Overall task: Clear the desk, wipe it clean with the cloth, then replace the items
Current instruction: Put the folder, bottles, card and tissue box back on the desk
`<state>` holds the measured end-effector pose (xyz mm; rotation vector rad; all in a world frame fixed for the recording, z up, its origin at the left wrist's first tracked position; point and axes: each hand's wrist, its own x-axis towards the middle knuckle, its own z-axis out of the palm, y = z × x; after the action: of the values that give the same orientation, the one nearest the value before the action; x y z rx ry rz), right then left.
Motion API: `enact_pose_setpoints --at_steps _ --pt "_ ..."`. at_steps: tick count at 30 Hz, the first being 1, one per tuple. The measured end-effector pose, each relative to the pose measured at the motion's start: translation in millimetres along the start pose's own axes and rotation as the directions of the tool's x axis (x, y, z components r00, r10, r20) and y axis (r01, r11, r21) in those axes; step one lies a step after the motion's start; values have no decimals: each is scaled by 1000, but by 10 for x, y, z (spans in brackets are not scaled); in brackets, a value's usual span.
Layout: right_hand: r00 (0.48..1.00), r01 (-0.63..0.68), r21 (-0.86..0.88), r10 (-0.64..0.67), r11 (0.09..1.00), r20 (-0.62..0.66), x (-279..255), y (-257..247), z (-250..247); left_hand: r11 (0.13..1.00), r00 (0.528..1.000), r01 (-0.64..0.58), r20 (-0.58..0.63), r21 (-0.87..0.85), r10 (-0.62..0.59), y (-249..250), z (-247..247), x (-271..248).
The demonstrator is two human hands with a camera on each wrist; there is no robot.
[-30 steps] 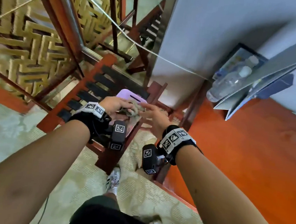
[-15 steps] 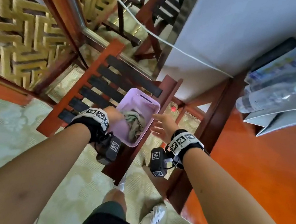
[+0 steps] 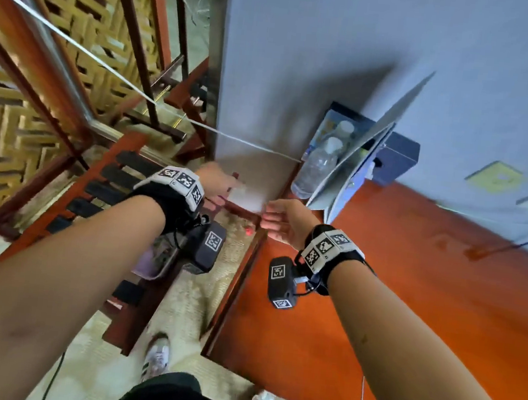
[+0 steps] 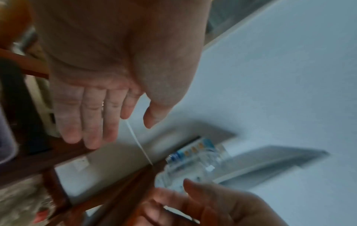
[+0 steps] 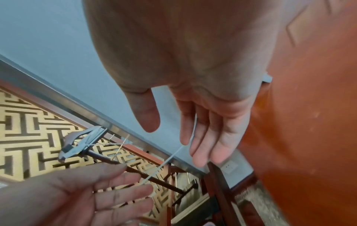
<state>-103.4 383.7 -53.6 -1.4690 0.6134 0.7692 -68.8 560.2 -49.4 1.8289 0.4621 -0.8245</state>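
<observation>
My left hand [image 3: 226, 192] and right hand [image 3: 273, 220] hover side by side above the left corner of the red-orange desk [image 3: 425, 298], both empty. The left wrist view shows my left hand [image 4: 125, 130] with straight fingers and bare palm. In the right wrist view my right hand [image 5: 173, 142] is just as open. A lilac basket [image 3: 148, 262] sits on the slatted chair [image 3: 104, 183], mostly hidden under my left wrist. The cloth is not visible. A clear water bottle [image 3: 316, 169], a grey folder-like item [image 3: 368, 152] and a dark blue box [image 3: 401, 155] are bunched in the desk's back corner.
A white cable [image 3: 107, 69] runs from the upper left to the wall behind the desk. The grey wall [image 3: 336, 60] backs the desk. A gold lattice screen [image 3: 19, 125] stands to the left. My feet are on pale carpet [image 3: 188, 289] between chair and desk.
Both hands left the cloth in the lilac basket and rose to the right, toward the desk corner. The head view swung from the chair to the desk.
</observation>
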Motion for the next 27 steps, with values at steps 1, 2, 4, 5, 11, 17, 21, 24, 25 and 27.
enact_pose_setpoints --at_steps 1,2,4,5,11,17,21,24,25,27 --pt "999 18 -19 -19 1000 -26 -117 5 -167 997 996 -68 -51 47 71 94 181 -41" --pt "998 39 -30 -41 999 -42 -231 24 -335 988 988 -128 -72 83 134 201 373 -112" --pt "996 65 -20 -66 998 -57 -426 77 -688 971 968 -228 -87 77 234 408 789 -252" --pt "995 72 -11 -72 997 -76 -514 100 -874 960 955 -274 -104 60 279 498 990 -292" --pt "968 165 86 -144 983 -207 -952 82 -1844 861 873 -376 -181 343 453 931 1859 -628" --pt "951 225 126 -189 966 -243 -1203 93 -2213 863 815 -427 -299 269 497 1164 1995 -615" --pt "945 216 152 -167 965 -283 -1316 148 -2367 841 734 -495 -411 221 540 1227 2052 -505" --pt "934 196 163 -133 967 -332 -1355 174 -2506 837 691 -496 -479 231 541 1247 2093 -459" --pt "929 191 167 -123 967 -348 -1357 182 -2544 828 666 -498 -498 258 555 1258 2124 -450" --pt "923 186 181 -109 966 -368 -1349 211 -2592 798 598 -512 -535 316 596 1265 2207 -474"
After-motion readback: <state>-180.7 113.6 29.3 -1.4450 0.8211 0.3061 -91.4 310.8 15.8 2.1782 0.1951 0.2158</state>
